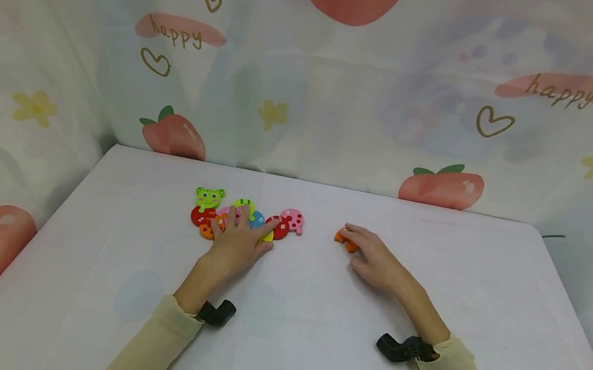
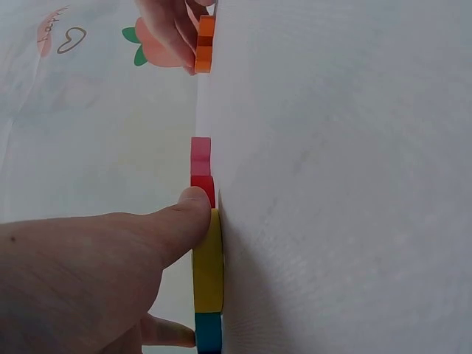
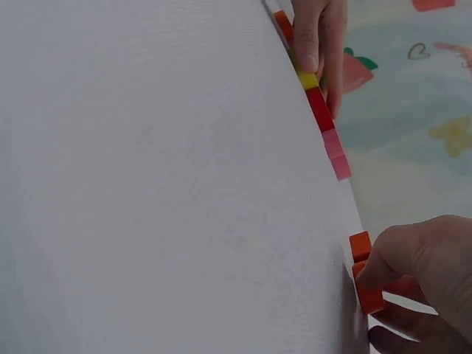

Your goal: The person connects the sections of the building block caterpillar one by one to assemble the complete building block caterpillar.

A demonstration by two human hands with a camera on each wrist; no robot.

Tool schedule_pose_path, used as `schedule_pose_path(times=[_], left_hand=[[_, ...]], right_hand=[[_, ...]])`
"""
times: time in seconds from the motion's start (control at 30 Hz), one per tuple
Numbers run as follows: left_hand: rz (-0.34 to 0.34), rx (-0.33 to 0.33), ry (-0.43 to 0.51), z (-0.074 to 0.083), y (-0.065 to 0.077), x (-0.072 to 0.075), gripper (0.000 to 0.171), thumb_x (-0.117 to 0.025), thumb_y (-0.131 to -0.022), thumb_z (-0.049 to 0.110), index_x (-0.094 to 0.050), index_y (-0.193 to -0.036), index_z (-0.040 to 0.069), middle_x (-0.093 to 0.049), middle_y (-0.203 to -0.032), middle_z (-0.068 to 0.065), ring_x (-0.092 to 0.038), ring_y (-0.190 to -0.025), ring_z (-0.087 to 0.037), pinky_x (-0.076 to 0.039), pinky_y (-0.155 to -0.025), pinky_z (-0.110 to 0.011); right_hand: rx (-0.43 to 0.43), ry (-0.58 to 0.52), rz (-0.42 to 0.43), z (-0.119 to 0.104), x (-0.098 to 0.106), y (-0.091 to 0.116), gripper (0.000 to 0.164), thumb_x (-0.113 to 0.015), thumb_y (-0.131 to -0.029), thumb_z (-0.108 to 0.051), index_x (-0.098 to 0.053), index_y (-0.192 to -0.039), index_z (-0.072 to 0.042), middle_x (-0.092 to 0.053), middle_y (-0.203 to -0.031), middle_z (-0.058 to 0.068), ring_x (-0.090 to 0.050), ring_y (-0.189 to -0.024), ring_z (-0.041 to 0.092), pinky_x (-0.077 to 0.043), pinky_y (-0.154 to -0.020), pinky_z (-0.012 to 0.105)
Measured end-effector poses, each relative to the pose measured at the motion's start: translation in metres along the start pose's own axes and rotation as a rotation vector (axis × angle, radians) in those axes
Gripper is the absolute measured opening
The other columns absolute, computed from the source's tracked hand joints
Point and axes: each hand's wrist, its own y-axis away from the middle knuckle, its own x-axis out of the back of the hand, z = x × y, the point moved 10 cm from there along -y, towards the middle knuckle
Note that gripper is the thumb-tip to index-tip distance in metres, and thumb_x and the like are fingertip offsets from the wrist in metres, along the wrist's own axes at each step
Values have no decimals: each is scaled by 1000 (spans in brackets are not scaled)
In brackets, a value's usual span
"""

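A row of joined wooden caterpillar puzzle pieces lies on the table, with a green smiling head piece (image 1: 208,198) at its left end and a pink spotted piece (image 1: 293,220) at its right. Over the middle of the row my left hand (image 1: 233,248) rests with fingers spread, hiding part of several pieces. Its thumb touches the row's near edge by the yellow piece (image 2: 208,262) in the left wrist view. To the right, apart from the row, my right hand (image 1: 380,266) pinches an orange puzzle piece (image 3: 369,295) lying at the table surface; its fingers cover part of it.
A white cloth covers the table (image 1: 304,345). Behind it hangs a patterned curtain (image 1: 324,97) along the back edge, and another stretch of cloth hangs at the left. Each wrist wears a black camera mount (image 1: 217,312).
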Motion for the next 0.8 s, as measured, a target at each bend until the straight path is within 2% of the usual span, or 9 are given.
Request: schedule_pose_path(times=[0.2,0.37,0.47,0.63,0.8], left_hand=[[-9,5,-7,0,-1,-2,57,-51,-96,49,-32,-149,41,-16,-160,-25,-11,-148,-50,-17,-107,-77],[-8,5,-10,-2,-1,-3,57,-51,-96,50,-31,-150,42,-15,-160,-25,-11,-147,-50,-18,-107,-78],[-5,5,-7,-2,-1,-2,57,-51,-96,50,-31,-150,41,-16,-160,-25,-11,-147,-50,-18,-106,-78],[-4,1,-5,-1,0,-1,57,-51,-96,49,-32,-150,41,-16,-160,-26,-12,-147,-50,-19,-106,-78],[-6,-1,4,0,1,0,57,-51,-96,49,-33,-149,41,-16,-160,-25,-11,-147,-50,-18,-106,-78]], right_hand=[[-4,23,62,-4,7,0,38,-66,-88,-7,-62,-125,2,-57,-125,18,-54,-113,33,-49,-98,48],[-41,64,85,-10,7,0,32,-78,-82,-23,-69,-106,-3,-58,-102,9,-54,-90,20,-51,-79,34],[-47,87,86,-14,4,-1,30,-79,-81,-25,-66,-98,-4,-59,-102,8,-55,-90,19,-52,-80,34],[-44,83,72,-18,0,-1,37,-77,-83,-23,-63,-109,-1,-64,-115,12,-61,-101,24,-54,-92,42],[-42,52,77,-19,1,1,35,-77,-83,-21,-63,-108,-1,-67,-111,14,-61,-96,24,-54,-90,43]])
